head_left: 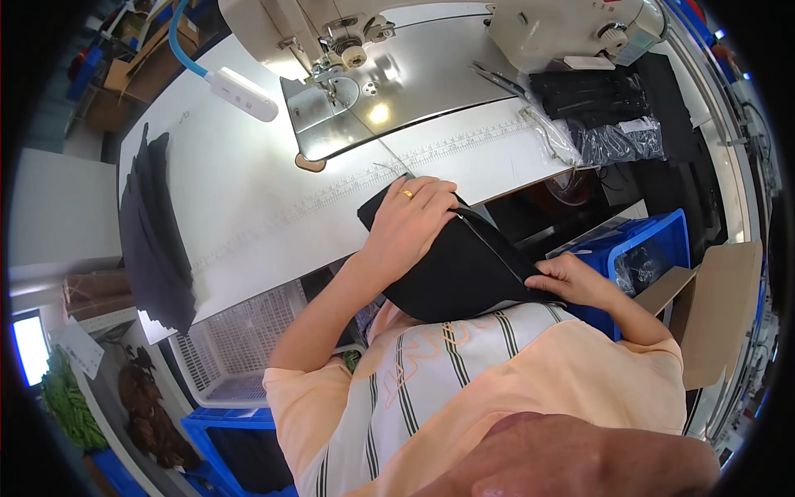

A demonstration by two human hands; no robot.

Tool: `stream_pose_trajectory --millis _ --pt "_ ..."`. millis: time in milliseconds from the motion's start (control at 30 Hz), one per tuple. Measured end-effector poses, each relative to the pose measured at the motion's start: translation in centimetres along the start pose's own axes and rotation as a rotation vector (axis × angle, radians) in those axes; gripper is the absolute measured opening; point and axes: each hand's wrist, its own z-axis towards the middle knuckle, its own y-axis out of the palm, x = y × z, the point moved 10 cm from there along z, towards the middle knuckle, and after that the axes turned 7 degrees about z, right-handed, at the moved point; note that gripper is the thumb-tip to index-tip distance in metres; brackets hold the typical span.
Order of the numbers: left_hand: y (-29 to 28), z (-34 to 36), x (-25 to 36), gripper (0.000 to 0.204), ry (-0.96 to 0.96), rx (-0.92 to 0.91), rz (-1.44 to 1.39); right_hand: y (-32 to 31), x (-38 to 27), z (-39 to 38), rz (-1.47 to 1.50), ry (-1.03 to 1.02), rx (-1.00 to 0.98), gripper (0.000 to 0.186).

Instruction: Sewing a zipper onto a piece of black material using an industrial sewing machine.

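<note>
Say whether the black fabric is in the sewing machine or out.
Out: the left hand rests on the black fabric and right hand pinches it, away from the sewing machine.

White worktable point(224, 166) at ten o'clock — pale partition point(62, 174) near nine, bright rectangle point(31, 349) at eight-thirty — small light point(719, 34) at two.

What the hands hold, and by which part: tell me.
A black cloth piece: the left hand holds its upper end, the right hand pinches its right edge.
</note>
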Motion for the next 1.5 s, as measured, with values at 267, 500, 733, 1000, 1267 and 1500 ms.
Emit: stream_pose_trajectory --millis 267,500,733,1000,1267,1500 --pt "-2.9 -4.9 -0.6 0.014 -0.292 0.302 0.063 -15.6 -9.4 12.1 -1.267 -0.438 0.885 0.018" --pt "-3.8 -7.3 -1.5 0.022 -0.320 0.487 -0.068 -6.7 -13.7 15.3 -0.826 -0.668 0.369 0.018" --pt "-4.1 -7.2 -1.4 0.024 -0.280 0.492 -0.106 -1.5 -14.9 17.3 -0.933 -0.538 0.233 0.025" --pt "-5.1 -8.3 -1.5 0.018 -0.395 0.418 0.108 -2.6 -16.4 20.5 -0.383 -0.584 0.155 0.027" --pt "-11.9 -14.2 -13.3 0.010 -0.864 0.326 -0.277 -14.1 -10.3 16.3 -1.142 -0.688 0.683 0.032" --pt "-12.6 -12.9 -13.6 0.021 -0.826 0.173 -0.067 -6.1 -13.6 12.5 -0.782 -0.789 0.564 0.038"
